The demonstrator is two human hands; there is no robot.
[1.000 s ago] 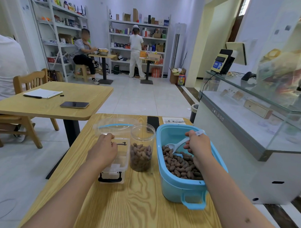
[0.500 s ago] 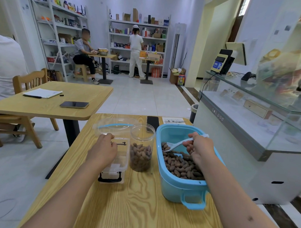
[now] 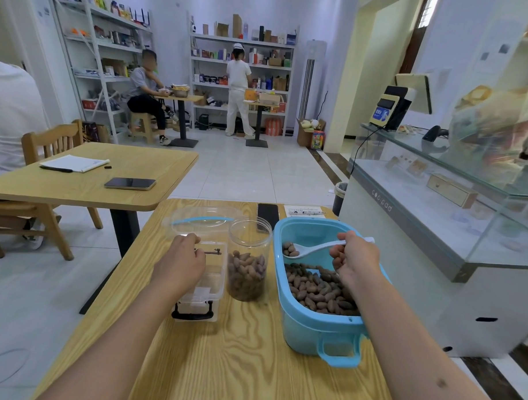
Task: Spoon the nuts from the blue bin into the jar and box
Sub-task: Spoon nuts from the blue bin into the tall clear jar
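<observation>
The blue bin [image 3: 309,330] stands on the right of the wooden table and holds brown nuts [image 3: 319,288]. My right hand [image 3: 355,257] grips a white spoon [image 3: 310,250] lifted above the nuts, with a few nuts in its bowl, pointing left toward the jar. The clear jar [image 3: 248,259] stands left of the bin, about half full of nuts. Left of the jar sits the clear box [image 3: 207,290] with a black latch; my left hand [image 3: 179,265] rests on it, fingers curled on its edge. Its open lid [image 3: 205,221] lies behind.
A black phone [image 3: 267,215] and a paper slip [image 3: 304,211] lie at the table's far edge. A glass counter [image 3: 436,206] stands close on the right. Another table [image 3: 86,187] with phone and notebook is at the left; people are farther back.
My right hand has lifted the spoon out of the nuts with a few nuts in it and raised it toward the jar. My left hand stays on the box.
</observation>
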